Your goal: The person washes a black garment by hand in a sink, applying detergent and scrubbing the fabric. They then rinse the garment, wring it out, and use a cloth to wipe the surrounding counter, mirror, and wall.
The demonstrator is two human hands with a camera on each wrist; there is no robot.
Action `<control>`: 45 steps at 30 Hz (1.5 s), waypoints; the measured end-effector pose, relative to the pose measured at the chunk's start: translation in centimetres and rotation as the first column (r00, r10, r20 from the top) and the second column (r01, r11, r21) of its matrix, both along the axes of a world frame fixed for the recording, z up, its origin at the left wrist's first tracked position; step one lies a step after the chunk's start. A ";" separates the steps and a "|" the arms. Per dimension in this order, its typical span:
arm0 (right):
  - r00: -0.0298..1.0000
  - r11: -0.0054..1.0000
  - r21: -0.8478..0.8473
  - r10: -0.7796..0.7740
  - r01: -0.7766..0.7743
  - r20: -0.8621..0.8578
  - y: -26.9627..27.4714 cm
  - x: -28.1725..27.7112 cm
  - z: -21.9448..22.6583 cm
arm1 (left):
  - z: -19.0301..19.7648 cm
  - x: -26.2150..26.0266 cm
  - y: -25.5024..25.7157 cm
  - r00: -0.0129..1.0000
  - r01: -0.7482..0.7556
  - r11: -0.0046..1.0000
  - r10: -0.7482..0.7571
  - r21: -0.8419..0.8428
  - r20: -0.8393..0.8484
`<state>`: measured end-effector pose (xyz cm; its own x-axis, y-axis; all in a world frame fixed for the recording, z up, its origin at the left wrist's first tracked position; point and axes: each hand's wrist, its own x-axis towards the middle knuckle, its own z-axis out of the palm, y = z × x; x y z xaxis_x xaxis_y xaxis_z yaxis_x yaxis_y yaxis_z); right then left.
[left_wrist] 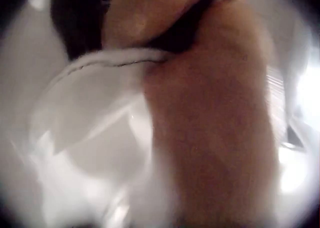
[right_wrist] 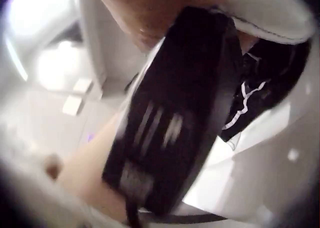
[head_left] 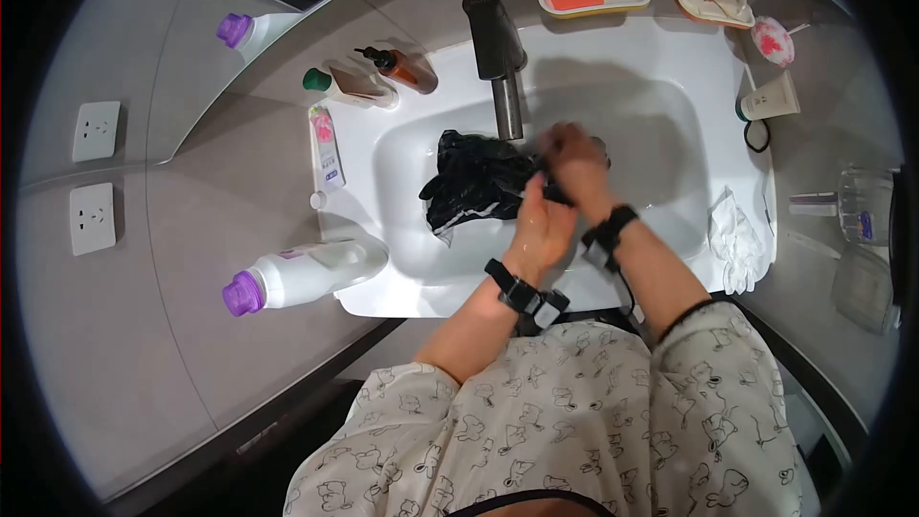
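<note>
A bunched black cloth with a white trim [head_left: 483,182] lies in the white sink basin, under and left of the faucet. My left hand [head_left: 543,227] grips its right end, fingers hidden behind the cloth and the other hand. Just above, my right hand [head_left: 576,165] is blurred and bent over the same end, holding the cloth close against the left hand. Dark cloth [left_wrist: 177,35] shows between the two hands in the left wrist view. In the right wrist view, a black wrist strap unit [right_wrist: 175,113] covers much of the hand, with the trimmed cloth [right_wrist: 270,78] behind it.
The dark faucet [head_left: 498,62] reaches over the basin. A white bottle with a purple cap [head_left: 316,273] lies at the left rim; pump bottles [head_left: 412,72] and a tube [head_left: 326,148] stand behind. A crumpled white cloth [head_left: 735,241] lies on the right rim [head_left: 713,273].
</note>
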<state>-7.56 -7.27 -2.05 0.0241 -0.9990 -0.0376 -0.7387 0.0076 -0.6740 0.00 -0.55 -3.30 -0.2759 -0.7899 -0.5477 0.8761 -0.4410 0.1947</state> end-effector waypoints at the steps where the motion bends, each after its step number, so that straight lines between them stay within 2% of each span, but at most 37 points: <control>1: 0.990 0.972 0.186 -0.138 0.142 -0.033 -2.6 -1.2 -0.7 | 0.0 -0.4 0.4 1.000 -0.001 1.000 0.001 -0.001 0.013; 2: 0.989 0.971 0.186 -0.144 0.148 -0.038 -1.2 -0.8 -0.8 | 0.0 -0.5 0.9 1.000 0.001 1.000 -0.001 0.000 0.029; 3: 0.997 0.994 0.106 -0.015 0.007 0.078 1.0 0.1 -0.9 | 0.6 0.4 1.6 0.999 -0.008 0.968 0.018 -0.251 0.038; 4: 0.976 0.991 0.013 0.131 -0.135 0.173 3.4 0.9 -0.6 | 1.1 1.0 2.2 0.998 -0.027 0.875 0.049 -0.484 0.033; 5: 0.975 0.987 -0.031 0.158 -0.155 0.158 6.5 3.0 1.0 | -3.6 1.8 2.1 0.974 -0.115 0.826 -0.015 -0.552 -0.226; 6: 0.968 0.964 0.112 0.231 -0.242 0.101 7.4 3.7 3.3 | -8.3 2.7 2.6 0.883 -0.225 0.778 -0.091 -0.586 -0.460; 7: 0.980 0.984 -0.027 0.176 -0.174 0.098 7.1 3.7 0.4 | -5.7 2.9 2.4 0.925 -0.100 0.932 -0.041 -0.347 -0.377; 8: 0.987 0.980 -0.171 0.119 -0.099 0.108 5.6 3.1 -2.8 | -2.0 3.1 1.7 0.961 0.007 0.998 -0.026 -0.068 -0.275; 9: 0.995 0.982 -0.191 0.021 -0.002 0.100 3.3 1.9 -3.1 | -0.8 1.8 0.2 0.995 -0.092 0.995 0.094 0.044 -0.035; 10: 0.993 0.973 -0.211 -0.076 0.094 0.092 0.6 0.3 -3.3 | 0.2 1.9 0.1 0.999 -0.013 0.993 0.008 -0.115 -0.046; 12: 0.979 0.967 -0.153 -0.201 0.205 0.043 -3.8 -2.9 -3.5 | -2.7 2.1 1.7 0.998 -0.036 0.986 0.044 -0.163 0.049; 13: 0.980 0.967 -0.158 -0.197 0.201 0.039 -3.7 -2.5 -2.5 | -1.7 2.3 2.3 0.998 -0.041 0.985 0.048 -0.167 0.043; 14: 0.962 0.977 -0.180 -0.064 0.114 0.264 -3.1 -1.7 -1.0 | 0.4 2.7 2.7 0.999 0.013 0.999 -0.012 0.031 -0.047; 15: 0.879 0.977 -0.213 0.072 0.034 0.471 -1.9 -0.8 0.8 | 1.5 2.9 3.1 0.988 0.088 0.970 -0.055 0.227 -0.147; 16: 0.841 0.973 0.022 0.189 -0.232 0.507 0.4 -0.1 4.1 | 0.7 3.0 3.2 0.987 0.086 0.970 -0.052 0.229 -0.151; 17: 0.812 0.943 -0.136 0.332 -0.305 0.480 3.6 1.2 4.4 | -1.1 3.3 3.3 0.938 0.131 0.964 -0.045 -0.232 0.343; 18: 0.725 0.877 -0.175 0.469 -0.447 0.504 6.2 1.9 4.4 | -3.6 3.8 3.4 0.688 0.364 0.741 0.195 -0.564 0.699; 19: 0.694 0.812 -0.126 0.558 -0.570 0.454 8.3 2.5 5.7 | -7.4 6.2 4.1 0.931 0.249 0.790 -0.035 -0.560 0.364; 20: 0.756 0.817 -0.119 0.569 -0.564 0.323 8.8 2.3 6.4 | 2.7 4.8 2.0 0.871 0.241 0.928 -0.078 -0.285 0.484; 21: 0.817 0.862 -0.156 0.507 -0.482 0.273 7.7 2.1 5.5 | -1.4 4.1 1.2 0.989 0.049 0.940 -0.093 -0.338 -0.116; 22: 0.871 0.896 -0.204 0.436 -0.395 0.228 5.3 1.6 4.2 | -5.5 2.8 0.0 0.738 -0.136 0.951 -0.089 -0.277 -0.669; 23: 0.930 0.917 0.267 0.342 -0.298 -0.136 1.2 1.1 3.1 | -3.0 1.0 -1.3 0.944 -0.055 0.999 0.050 -0.005 -0.327; 24: 0.996 0.958 -0.273 0.074 -0.083 -0.042 -0.9 -0.7 1.2 | -1.9 -1.3 -2.0 0.998 -0.063 0.998 0.063 0.021 -0.027; 26: 0.983 0.990 0.036 -0.129 0.135 -0.130 -2.5 -0.7 0.6 | -0.9 -1.6 -2.0 0.999 -0.017 1.000 0.017 0.011 -0.030; 28: 0.993 0.993 -0.041 0.108 -0.110 -0.041 2.2 1.1 0.3 | -3.5 0.5 -0.8 0.968 0.006 1.000 0.000 0.021 -0.252; 29: 0.974 0.986 -0.130 0.123 -0.100 0.191 5.1 3.0 0.2 | -8.2 0.1 -1.1 0.744 -0.289 0.727 -0.239 -0.623 -0.624; 30: 0.976 0.977 -0.104 0.198 -0.189 0.089 6.1 3.7 1.7 | -7.5 0.1 -0.5 0.748 -0.284 0.736 -0.231 -0.615 -0.622; 32: 0.978 0.985 -0.054 0.170 -0.165 0.123 3.0 2.6 -0.8 | -5.0 0.0 -0.6 0.925 -0.110 0.932 -0.032 -0.346 -0.379; 34: 0.969 0.993 0.053 -0.116 0.107 0.216 -2.4 -0.5 -0.9 | -1.3 -0.4 -0.8 0.998 -0.057 0.998 0.057 0.016 -0.034; 36: 0.975 0.996 -0.024 -0.084 0.091 0.204 -2.3 -1.7 -3.2 | 0.5 0.3 -1.1 0.999 -0.037 0.998 0.038 0.054 -0.014; 38: 0.801 0.993 0.086 0.012 -0.079 0.599 1.7 -1.0 -3.4 | -0.7 1.1 -1.4 0.983 -0.028 0.995 0.010 0.096 0.185; 39: 0.874 0.966 -0.140 0.256 -0.217 0.412 3.0 0.0 -3.3 | -3.9 2.0 -0.1 0.969 -0.045 0.997 0.058 0.061 -0.238; 40: 0.873 0.966 -0.139 0.257 -0.218 0.415 3.5 0.7 -2.6 | -6.6 2.9 0.8 0.783 -0.074 0.997 0.072 0.022 -0.618; 41: 0.924 0.964 -0.155 0.254 -0.217 0.286 3.5 1.0 -1.4 | -5.3 2.1 0.5 0.912 -0.036 0.999 0.028 -0.011 -0.409; 42: 0.958 0.961 -0.170 0.245 -0.219 0.152 3.4 1.0 -0.5 | -2.9 0.6 0.2 0.985 0.006 0.999 -0.012 -0.035 -0.174; 44: 0.907 0.996 -0.065 -0.035 0.069 0.419 -0.3 -0.7 -0.6 | 2.0 -1.7 0.3 0.964 0.166 0.986 -0.163 0.002 0.209; 45: 0.958 0.989 -0.078 -0.100 0.125 0.268 -1.5 -1.2 0.0 | 2.4 -1.8 0.4 0.977 0.178 0.983 -0.181 0.043 0.114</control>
